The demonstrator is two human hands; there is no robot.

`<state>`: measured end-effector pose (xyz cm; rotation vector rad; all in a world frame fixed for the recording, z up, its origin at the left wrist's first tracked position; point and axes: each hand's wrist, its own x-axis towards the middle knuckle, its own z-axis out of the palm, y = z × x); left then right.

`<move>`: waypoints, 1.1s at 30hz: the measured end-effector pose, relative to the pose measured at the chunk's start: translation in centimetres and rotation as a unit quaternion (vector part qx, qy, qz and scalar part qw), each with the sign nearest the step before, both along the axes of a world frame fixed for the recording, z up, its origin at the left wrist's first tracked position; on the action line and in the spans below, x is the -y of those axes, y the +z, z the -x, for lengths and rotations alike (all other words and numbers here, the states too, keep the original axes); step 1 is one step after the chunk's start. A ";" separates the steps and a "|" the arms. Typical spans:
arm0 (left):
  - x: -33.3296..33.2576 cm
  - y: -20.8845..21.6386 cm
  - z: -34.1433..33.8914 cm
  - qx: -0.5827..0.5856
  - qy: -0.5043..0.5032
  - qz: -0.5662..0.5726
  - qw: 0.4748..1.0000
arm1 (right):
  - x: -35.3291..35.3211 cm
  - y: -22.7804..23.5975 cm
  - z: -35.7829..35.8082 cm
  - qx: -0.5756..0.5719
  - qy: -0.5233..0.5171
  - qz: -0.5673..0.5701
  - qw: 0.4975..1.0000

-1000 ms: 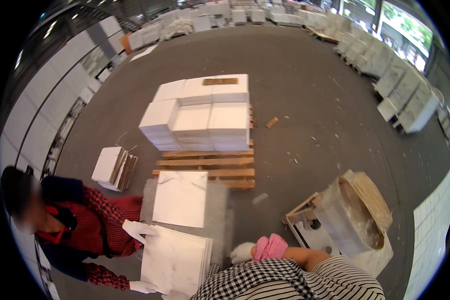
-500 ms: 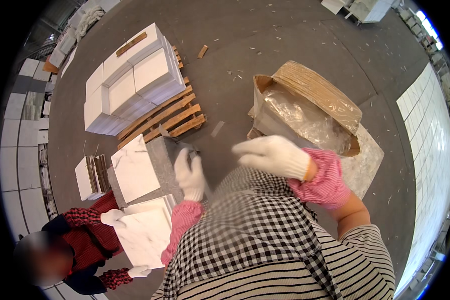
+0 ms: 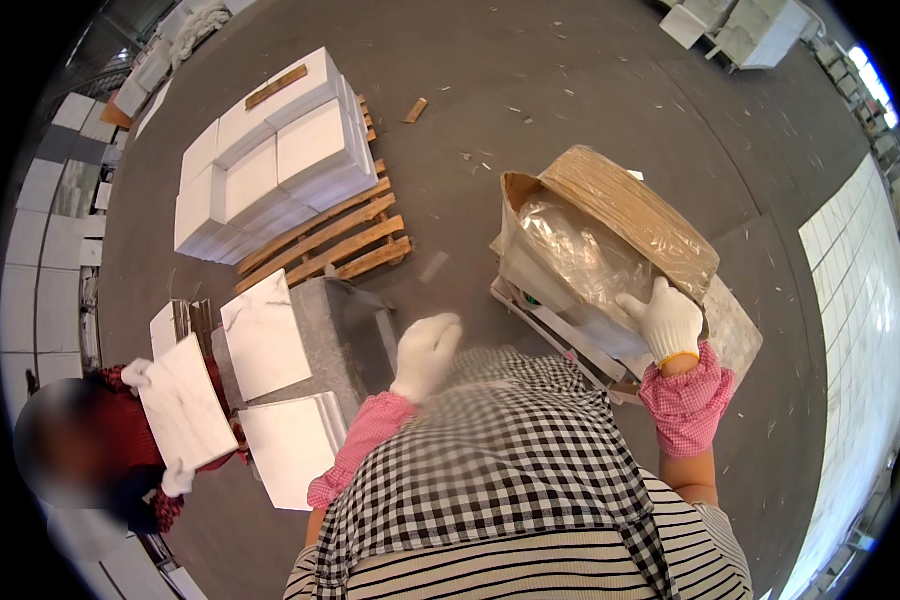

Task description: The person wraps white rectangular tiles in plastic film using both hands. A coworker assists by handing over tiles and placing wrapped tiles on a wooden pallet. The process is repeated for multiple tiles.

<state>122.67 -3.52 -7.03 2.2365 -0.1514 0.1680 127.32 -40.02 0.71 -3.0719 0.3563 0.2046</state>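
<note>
My right hand point(image 3: 668, 320), in a white knit glove, is at the near right end of an open cardboard box point(image 3: 635, 215). Its thumb stands apart over clear plastic film point(image 3: 580, 245) inside the box, and the other fingers meet the box's edge; no grip shows. My left hand point(image 3: 427, 356), also gloved, hovers at my apron front with its fingers curled together and nothing visible in it. Left of it, white marble-look tiles point(image 3: 288, 450) lie stacked on a grey block point(image 3: 315, 330), beside another such tile point(image 3: 265, 335).
Across from me at the left, a co-worker in white gloves holds up a marble-look tile point(image 3: 188, 402). White tile stacks point(image 3: 270, 150) stand on a wooden pallet point(image 3: 370, 230). Boards point(image 3: 555, 335) show beneath the box. Large tiles point(image 3: 850, 260) cover the floor at far right.
My right hand has moved right and down to the box. My left hand has shifted right, its fingers curling in. The co-worker has lifted a tile off the stack, toward themselves.
</note>
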 end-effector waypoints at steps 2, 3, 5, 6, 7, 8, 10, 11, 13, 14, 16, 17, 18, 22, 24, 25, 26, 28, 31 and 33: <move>0.3 0.2 -0.6 0.021 -0.023 -0.004 0.999 | 0.3 -1.4 -0.8 0.032 0.019 -0.021 0.999; 0.3 0.5 -0.8 0.014 -0.031 -0.006 0.999 | 0.4 -1.9 -0.9 0.070 0.038 -0.046 0.996; 0.4 1.2 -1.1 -0.003 -0.047 -0.008 0.999 | 0.3 -1.9 -1.0 0.140 0.070 -0.109 0.982; 0.1 1.4 -1.4 -0.031 -0.063 -0.034 0.997 | -0.1 -1.3 -0.8 0.171 0.084 -0.147 0.971; 0.2 1.6 -1.7 -0.035 -0.062 -0.022 0.997 | -0.6 -0.6 -0.7 0.201 0.097 -0.185 0.957; 0.3 2.1 -1.9 -0.039 -0.062 -0.010 0.997 | -1.3 0.2 -0.4 0.222 0.121 -0.203 0.946; 1.2 3.9 -2.7 -0.091 -0.064 0.038 0.993 | -3.0 2.2 0.4 0.263 0.167 -0.235 0.921; 1.8 5.5 -3.1 -0.139 -0.063 0.073 0.986 | -3.8 2.9 0.9 0.299 0.236 -0.219 0.898; 3.4 7.7 -4.1 -0.205 -0.078 0.121 0.968 | -5.6 3.0 1.9 0.314 0.257 -0.273 0.872; 3.9 8.4 -4.4 -0.222 -0.090 0.134 0.962 | -6.5 3.1 2.2 0.307 0.283 -0.295 0.859; 4.8 10.2 -5.1 -0.271 -0.140 0.160 0.939 | -7.9 3.9 3.3 0.277 0.337 -0.305 0.847; 5.5 10.6 -5.0 -0.283 -0.144 0.170 0.933 | -8.4 3.5 3.4 0.260 0.366 -0.291 0.845; 6.4 11.0 -4.8 -0.296 -0.149 0.178 0.926 | -9.1 2.7 3.5 0.231 0.375 -0.252 0.862; 8.3 12.9 -5.2 -0.326 -0.173 0.141 0.919 | -10.5 1.3 3.1 0.132 0.368 -0.283 0.876; 8.9 11.7 -4.9 -0.279 -0.137 0.153 0.938 | -11.2 1.1 2.9 0.202 0.403 -0.286 0.846; 8.7 11.0 -4.9 -0.264 -0.128 0.149 0.944 | -11.5 0.9 2.9 0.236 0.419 -0.286 0.829; 8.6 10.5 -5.2 -0.249 -0.119 0.146 0.950 | -11.7 0.6 2.9 0.203 0.429 -0.278 0.835; 8.4 9.2 -5.4 -0.220 -0.069 0.173 0.958 | -12.2 -0.1 2.9 0.135 0.448 -0.262 0.844; 7.8 7.3 -5.8 -0.165 0.036 0.237 0.957 | -11.9 0.9 2.9 0.087 0.463 -0.279 0.837; 6.8 6.5 -6.0 -0.125 0.082 0.242 0.959 | -11.7 0.6 3.0 0.069 0.459 -0.356 0.811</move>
